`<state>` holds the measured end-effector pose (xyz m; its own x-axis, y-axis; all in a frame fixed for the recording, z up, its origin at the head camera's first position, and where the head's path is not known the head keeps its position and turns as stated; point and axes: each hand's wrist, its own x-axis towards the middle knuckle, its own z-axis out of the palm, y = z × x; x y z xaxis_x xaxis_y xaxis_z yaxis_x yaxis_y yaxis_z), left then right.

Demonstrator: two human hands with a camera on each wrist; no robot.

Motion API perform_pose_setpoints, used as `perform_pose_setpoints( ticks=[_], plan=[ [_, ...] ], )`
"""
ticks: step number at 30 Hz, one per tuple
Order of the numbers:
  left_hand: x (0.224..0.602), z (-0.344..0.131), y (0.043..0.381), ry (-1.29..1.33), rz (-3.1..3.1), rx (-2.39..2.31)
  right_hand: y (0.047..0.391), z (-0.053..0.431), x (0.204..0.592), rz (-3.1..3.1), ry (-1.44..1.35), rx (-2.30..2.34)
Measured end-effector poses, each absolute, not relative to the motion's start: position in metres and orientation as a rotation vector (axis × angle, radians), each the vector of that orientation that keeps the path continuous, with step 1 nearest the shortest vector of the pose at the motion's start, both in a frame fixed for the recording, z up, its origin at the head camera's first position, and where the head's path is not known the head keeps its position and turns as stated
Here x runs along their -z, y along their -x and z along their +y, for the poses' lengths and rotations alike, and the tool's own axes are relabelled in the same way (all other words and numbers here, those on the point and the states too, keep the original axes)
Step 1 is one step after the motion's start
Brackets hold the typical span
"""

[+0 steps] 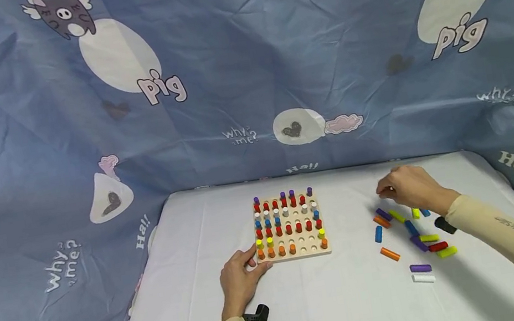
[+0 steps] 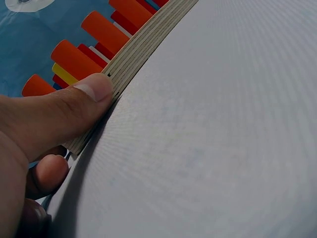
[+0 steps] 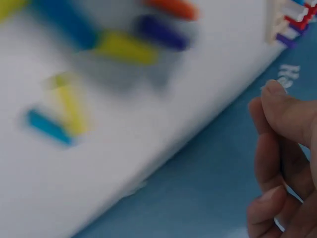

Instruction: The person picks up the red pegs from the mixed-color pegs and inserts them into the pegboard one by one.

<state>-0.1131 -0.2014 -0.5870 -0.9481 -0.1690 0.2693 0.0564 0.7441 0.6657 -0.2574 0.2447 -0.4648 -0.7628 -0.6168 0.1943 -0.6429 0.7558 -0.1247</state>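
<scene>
A wooden pegboard [image 1: 297, 257] stands near the table's middle, with rows of purple, red, white, blue, yellow and orange pegs upright in it. At its front left corner my left hand [image 1: 240, 278] grips the board. In the left wrist view the thumb [image 2: 96, 88] presses the layered wooden edge [image 2: 148, 47], with the other fingers partly hidden around the corner. My right hand [image 1: 410, 189] hangs above the loose pegs on the right. Its thumb and index fingertips meet in the right wrist view, fingers curled, and no peg shows between them. Nearest below lie a purple peg [image 1: 384, 214] and a yellow peg [image 1: 397, 216].
Several more loose pegs lie scattered right of the board, among them an orange peg [image 1: 390, 254], a blue peg [image 1: 378, 234], a red peg [image 1: 438, 247] and a white peg [image 1: 424, 278]. A blue printed cloth [image 1: 223, 76] hangs behind the white tabletop [image 1: 350, 303].
</scene>
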Motion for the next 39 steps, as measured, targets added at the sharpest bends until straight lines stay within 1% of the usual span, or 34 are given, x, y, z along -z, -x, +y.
perform_pose_setpoints(
  ticks=[5,10,15,23,39],
  plan=[
    [0.589,-0.201,0.113,-0.096,-2.643,1.005,0.232,0.296,0.471,-2.976,-0.992,-0.267],
    [0.589,-0.201,0.115,-0.102,-2.652,0.999,0.207,0.323,0.479,-3.042,-0.973,-0.313],
    [0.588,-0.203,0.118,-0.108,-2.631,1.014,0.190,0.325,0.493,-3.070,-0.920,-0.357],
    [0.588,-0.202,0.116,-0.119,-2.653,1.023,0.173,0.322,0.511,-3.116,-0.931,-0.371],
    [0.592,-0.202,0.116,-0.089,-2.609,1.005,0.167,0.317,0.518,-3.224,-0.796,-0.320]
  ],
)
